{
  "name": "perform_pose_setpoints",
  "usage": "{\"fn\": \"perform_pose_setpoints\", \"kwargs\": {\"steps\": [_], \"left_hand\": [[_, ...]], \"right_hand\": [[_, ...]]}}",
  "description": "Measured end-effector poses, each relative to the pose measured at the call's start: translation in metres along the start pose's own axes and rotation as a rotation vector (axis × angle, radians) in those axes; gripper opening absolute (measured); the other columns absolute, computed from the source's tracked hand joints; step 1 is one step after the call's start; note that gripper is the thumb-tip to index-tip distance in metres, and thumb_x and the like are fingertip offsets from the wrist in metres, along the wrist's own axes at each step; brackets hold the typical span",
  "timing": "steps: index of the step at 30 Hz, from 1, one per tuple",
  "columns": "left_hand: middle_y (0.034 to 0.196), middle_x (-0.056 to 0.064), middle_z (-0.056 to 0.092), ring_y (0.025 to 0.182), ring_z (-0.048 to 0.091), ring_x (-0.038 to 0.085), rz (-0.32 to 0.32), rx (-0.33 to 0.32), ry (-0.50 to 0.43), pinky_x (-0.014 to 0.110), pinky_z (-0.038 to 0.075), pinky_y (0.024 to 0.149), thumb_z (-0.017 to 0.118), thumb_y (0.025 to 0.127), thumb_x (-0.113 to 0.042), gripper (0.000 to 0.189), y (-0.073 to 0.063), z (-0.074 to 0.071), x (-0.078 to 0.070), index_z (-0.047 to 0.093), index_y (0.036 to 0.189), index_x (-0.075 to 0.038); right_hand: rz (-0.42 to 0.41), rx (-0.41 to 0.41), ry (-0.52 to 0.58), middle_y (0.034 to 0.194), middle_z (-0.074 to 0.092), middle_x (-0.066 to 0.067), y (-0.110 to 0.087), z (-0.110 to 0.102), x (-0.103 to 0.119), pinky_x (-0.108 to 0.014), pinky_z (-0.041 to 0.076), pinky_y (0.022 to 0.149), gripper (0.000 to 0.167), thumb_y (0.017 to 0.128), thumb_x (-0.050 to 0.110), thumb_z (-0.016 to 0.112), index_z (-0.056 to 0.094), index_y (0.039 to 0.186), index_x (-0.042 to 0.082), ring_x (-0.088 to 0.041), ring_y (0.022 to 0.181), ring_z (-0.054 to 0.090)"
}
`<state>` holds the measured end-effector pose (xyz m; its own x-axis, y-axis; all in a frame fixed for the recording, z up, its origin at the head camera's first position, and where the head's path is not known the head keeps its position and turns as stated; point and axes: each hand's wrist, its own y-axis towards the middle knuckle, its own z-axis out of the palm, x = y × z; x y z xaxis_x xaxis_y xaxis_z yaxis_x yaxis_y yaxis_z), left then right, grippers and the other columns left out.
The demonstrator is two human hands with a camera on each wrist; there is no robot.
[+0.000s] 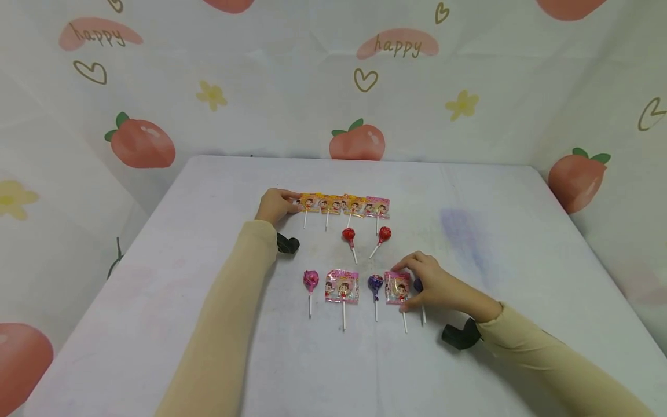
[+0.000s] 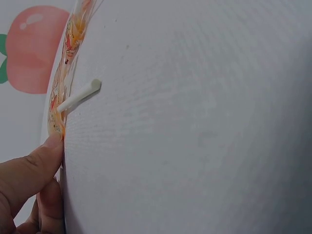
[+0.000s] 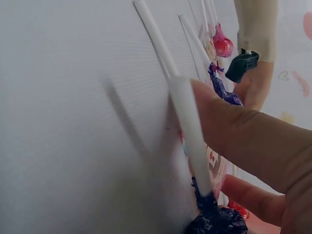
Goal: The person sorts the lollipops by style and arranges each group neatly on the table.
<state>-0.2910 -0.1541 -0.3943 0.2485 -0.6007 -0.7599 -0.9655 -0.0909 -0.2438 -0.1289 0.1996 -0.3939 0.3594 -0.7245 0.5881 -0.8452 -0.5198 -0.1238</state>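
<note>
My left hand (image 1: 276, 205) is at the left end of the back row, thumb and fingers at the edge of a yellow-wrapped lollipop (image 1: 310, 201). In the left wrist view the thumb tip meets the wrapper (image 2: 57, 126), with the white stick (image 2: 80, 95) pointing away. My right hand (image 1: 435, 284) holds a pink-wrapped lollipop (image 1: 397, 286) in the front row, a finger on its top edge and the thumb at its lower edge. A dark purple lollipop (image 3: 217, 222) lies beside that thumb, partly covered by the hand in the head view.
Two more yellow-wrapped lollipops (image 1: 330, 204) and a pink-wrapped one (image 1: 377, 206) continue the back row. Two red lollipops (image 1: 348, 234) lie between the rows. The front row also has a pink ball lollipop (image 1: 311, 280), a large pink packet (image 1: 342, 286) and a purple lollipop (image 1: 375, 282) on the white table (image 1: 323, 370).
</note>
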Motion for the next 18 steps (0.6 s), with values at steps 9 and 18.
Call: {"fn": "perform_pose_setpoints", "kwargs": {"steps": [9,18], "left_hand": [[0.118,0.011,0.059,0.121,0.045,0.025,-0.010,0.003,-0.004,0.042,0.030,0.112,0.073,0.087,-0.016,0.038,0.0034,0.0012,0.0004,0.067,0.125,-0.016],[0.118,0.011,0.059,0.119,0.044,0.025,-0.007,-0.001,0.005,0.041,0.031,0.111,0.074,0.087,-0.016,0.039,0.0015,0.0004,0.0009,0.067,0.125,-0.015]], "right_hand": [[-0.030,-0.007,0.070,0.113,0.058,-0.011,0.0065,-0.0039,-0.0021,-0.046,0.044,0.092,0.062,0.068,0.022,0.089,0.053,0.115,0.002,-0.027,0.106,0.053],[0.015,-0.005,0.142,0.117,0.060,-0.014,0.0097,-0.0066,0.0018,-0.044,0.050,0.090,0.062,0.071,0.017,0.087,0.051,0.120,0.002,-0.027,0.107,0.057]]}}
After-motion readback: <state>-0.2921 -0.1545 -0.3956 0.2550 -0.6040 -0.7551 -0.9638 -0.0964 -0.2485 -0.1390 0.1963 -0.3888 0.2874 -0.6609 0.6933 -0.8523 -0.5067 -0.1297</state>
